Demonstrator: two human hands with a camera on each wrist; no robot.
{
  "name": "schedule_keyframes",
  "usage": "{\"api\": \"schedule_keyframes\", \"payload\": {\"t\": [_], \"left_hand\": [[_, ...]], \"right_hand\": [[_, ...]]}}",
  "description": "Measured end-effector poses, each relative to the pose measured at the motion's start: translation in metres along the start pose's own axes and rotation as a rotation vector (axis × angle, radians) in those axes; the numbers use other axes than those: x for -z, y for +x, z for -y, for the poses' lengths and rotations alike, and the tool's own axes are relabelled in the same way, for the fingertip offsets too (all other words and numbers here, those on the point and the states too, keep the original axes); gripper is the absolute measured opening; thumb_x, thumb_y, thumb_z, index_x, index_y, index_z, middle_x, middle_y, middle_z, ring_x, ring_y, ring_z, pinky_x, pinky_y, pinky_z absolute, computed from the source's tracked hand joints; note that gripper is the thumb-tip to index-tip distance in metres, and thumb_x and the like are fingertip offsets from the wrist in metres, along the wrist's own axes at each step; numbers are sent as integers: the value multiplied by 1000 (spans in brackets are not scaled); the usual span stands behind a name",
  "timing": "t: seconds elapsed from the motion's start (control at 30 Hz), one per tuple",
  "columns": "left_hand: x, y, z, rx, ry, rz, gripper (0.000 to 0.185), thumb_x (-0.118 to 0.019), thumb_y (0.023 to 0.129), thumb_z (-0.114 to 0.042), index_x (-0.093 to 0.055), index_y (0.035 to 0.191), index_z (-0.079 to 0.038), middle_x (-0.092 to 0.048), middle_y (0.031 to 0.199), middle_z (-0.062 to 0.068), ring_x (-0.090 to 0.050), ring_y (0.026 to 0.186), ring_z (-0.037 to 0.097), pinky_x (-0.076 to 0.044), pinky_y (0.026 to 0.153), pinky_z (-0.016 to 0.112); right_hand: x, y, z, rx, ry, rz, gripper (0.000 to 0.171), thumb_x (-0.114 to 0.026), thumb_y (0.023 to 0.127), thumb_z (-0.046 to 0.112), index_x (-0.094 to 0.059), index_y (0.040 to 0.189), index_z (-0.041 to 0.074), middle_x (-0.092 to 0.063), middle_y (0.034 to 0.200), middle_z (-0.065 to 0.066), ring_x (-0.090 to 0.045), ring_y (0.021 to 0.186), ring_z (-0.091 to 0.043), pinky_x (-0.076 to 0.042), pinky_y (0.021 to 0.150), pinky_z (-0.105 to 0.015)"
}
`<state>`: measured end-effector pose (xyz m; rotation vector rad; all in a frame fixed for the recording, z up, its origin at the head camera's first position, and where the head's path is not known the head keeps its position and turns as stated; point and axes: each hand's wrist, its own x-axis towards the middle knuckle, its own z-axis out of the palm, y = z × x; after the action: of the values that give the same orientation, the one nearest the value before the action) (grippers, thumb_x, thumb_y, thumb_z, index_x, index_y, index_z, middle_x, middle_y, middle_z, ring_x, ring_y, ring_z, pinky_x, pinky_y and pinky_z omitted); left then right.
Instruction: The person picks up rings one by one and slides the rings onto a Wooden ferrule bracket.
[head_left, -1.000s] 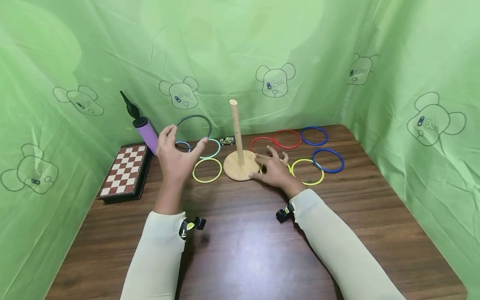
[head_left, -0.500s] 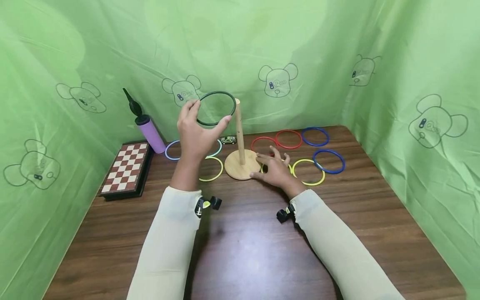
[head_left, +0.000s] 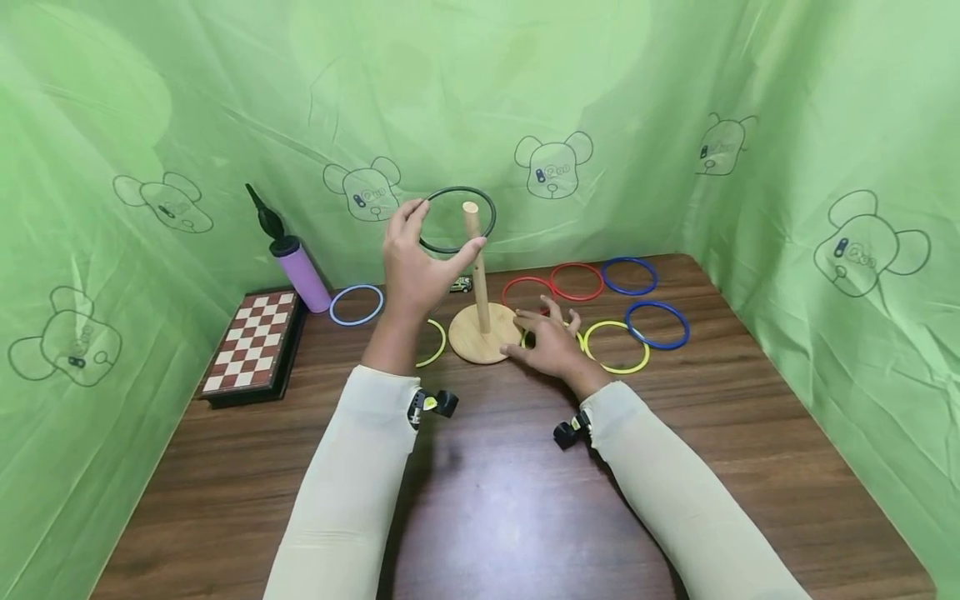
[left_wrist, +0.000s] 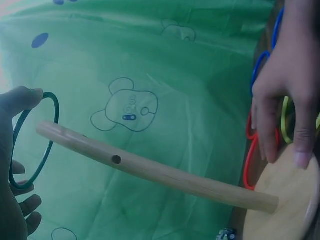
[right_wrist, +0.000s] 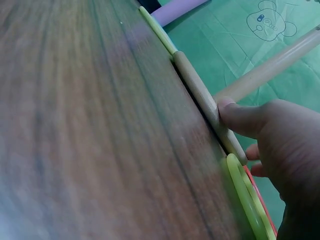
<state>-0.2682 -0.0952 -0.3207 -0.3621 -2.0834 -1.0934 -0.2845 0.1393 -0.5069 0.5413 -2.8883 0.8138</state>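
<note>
My left hand (head_left: pixel 420 271) pinches a dark green ring (head_left: pixel 494 215) between thumb and fingers, up at the tip of a wooden peg (head_left: pixel 483 304). The peg's top shows inside the ring's outline in the head and left wrist views. The peg stands upright on a round wooden base (head_left: pixel 467 335) on the table. At the base's right edge, my right hand (head_left: pixel 553 343) grips the rim, its thumb (right_wrist: pixel 235 114) on the near side in the right wrist view. A yellow ring (right_wrist: pixel 245 195) lies right beside the base, partly hidden under that hand.
Red rings (head_left: pixel 577 282), blue rings (head_left: pixel 657 325) and another yellow ring (head_left: pixel 617 347) lie to the right. Left are a light blue ring (head_left: pixel 357 305), a partly hidden yellow ring (head_left: pixel 441 342), a chessboard box (head_left: pixel 251 342) and a purple pump (head_left: pixel 303 275). A toy car (head_left: pixel 461 285) sits behind the peg.
My left hand has carried the dark green ring up and rightward from the left side to the peg's top. My right hand has stayed at the base.
</note>
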Motion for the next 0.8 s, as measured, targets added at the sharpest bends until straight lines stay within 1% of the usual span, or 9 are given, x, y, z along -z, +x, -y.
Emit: {"api": "schedule_keyframes", "payload": {"t": [0.1, 0.17, 0.3, 0.43, 0.57, 0.67, 0.8], "left_hand": [[-5, -3, 4, -11, -7, 6, 89, -97, 79, -41, -64, 145, 9, -63, 146, 27, -58, 140, 43, -45, 121, 57], [-8, -6, 6, -3, -15, 17, 90, -96, 79, -42, -64, 146, 9, -62, 147, 27, -57, 140, 43, -45, 122, 58], [-15, -14, 13, 61, -35, 63, 92, -97, 79, -42, -62, 148, 7, -61, 151, 25, -55, 144, 43, -42, 123, 59], [-21, -27, 23, 130, -61, 95, 91, -97, 79, -41, -62, 150, 4, -58, 155, 23, -52, 148, 42, -40, 125, 59], [-29, -45, 36, 188, -90, 103, 92, -98, 79, -43, -61, 151, 1, -57, 158, 20, -50, 151, 40, -38, 126, 60], [-36, -63, 48, 226, -103, 100, 93, -99, 78, -43, -62, 152, -1, -56, 160, 19, -49, 152, 39, -37, 127, 61], [-45, -85, 63, 251, -113, 102, 91, -99, 79, -40, -62, 152, -3, -54, 160, 19, -49, 152, 41, -38, 126, 62]], "right_hand": [[0, 0, 0, -14, -12, -16, 75, -82, 93, 60, -68, 150, 13, -56, 166, -7, -17, 168, -43, -3, 122, -83], [0, 0, 0, -22, -23, -26, 75, -83, 92, 60, -69, 149, 14, -55, 165, -9, -18, 168, -43, -5, 123, -82], [1, 0, 1, -33, -28, -27, 76, -84, 90, 60, -69, 148, 15, -55, 164, -12, -18, 167, -43, -6, 123, -82], [1, 0, 2, -33, -20, -29, 75, -85, 89, 60, -70, 148, 14, -55, 163, -13, -18, 167, -43, -6, 123, -81], [1, 0, 2, -37, -24, -27, 75, -85, 89, 60, -70, 148, 15, -54, 163, -13, -18, 167, -44, -6, 123, -81], [0, 0, 2, -41, -27, -20, 75, -84, 90, 61, -70, 148, 15, -53, 164, -13, -18, 167, -44, -6, 123, -81], [1, -1, 3, -40, -25, -31, 74, -85, 90, 60, -71, 146, 15, -53, 164, -15, -20, 166, -46, -7, 123, -82]]}}
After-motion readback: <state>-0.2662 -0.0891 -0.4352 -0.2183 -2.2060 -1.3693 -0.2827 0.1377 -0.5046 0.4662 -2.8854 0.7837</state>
